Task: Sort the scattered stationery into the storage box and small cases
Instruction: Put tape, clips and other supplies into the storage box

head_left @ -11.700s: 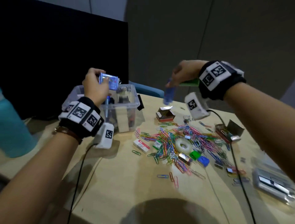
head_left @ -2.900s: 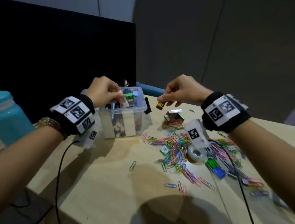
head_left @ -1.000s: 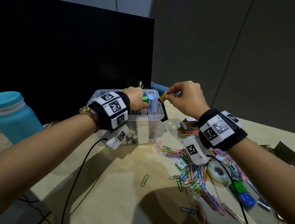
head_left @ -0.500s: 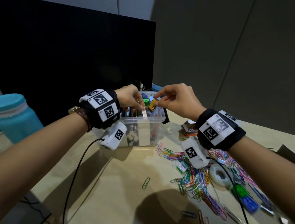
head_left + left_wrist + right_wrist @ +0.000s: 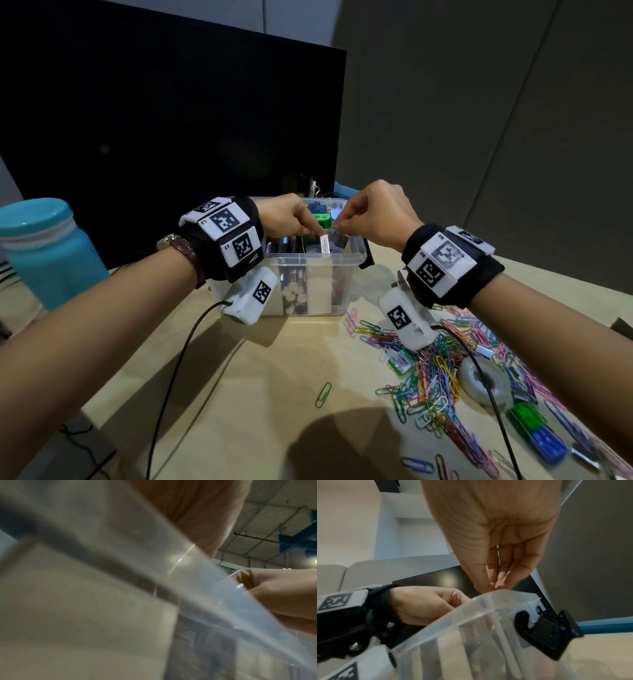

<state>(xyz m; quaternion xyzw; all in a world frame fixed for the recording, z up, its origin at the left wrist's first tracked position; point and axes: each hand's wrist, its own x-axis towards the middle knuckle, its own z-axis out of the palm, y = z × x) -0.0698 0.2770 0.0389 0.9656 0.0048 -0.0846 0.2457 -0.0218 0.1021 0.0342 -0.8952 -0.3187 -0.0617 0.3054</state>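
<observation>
The clear storage box [image 5: 342, 284] stands at the back of the table with stationery inside, among it a green piece [image 5: 322, 219]. Both hands are over its opening. My left hand [image 5: 310, 229] has curled fingers that pinch the top of a small white packet [image 5: 324, 246], which stands upright inside the box. My right hand [image 5: 339, 224] hovers beside it. In the right wrist view its fingertips [image 5: 494, 586] press together just above the box rim [image 5: 471, 615], with nothing showing between them. The left wrist view is filled by the blurred box wall [image 5: 102, 547].
A heap of coloured paper clips [image 5: 438, 370], a tape roll [image 5: 484, 380], and small green [image 5: 524, 416] and blue [image 5: 544, 442] pieces lie to the right. One green clip [image 5: 323, 394] lies alone. A teal bottle [image 5: 44, 250] stands left and a black monitor [image 5: 171, 137] behind.
Both hands have dropped lower into the box. The orange piece my right hand pinched half a second ago is no longer in sight. The white packet now stands inside the box.
</observation>
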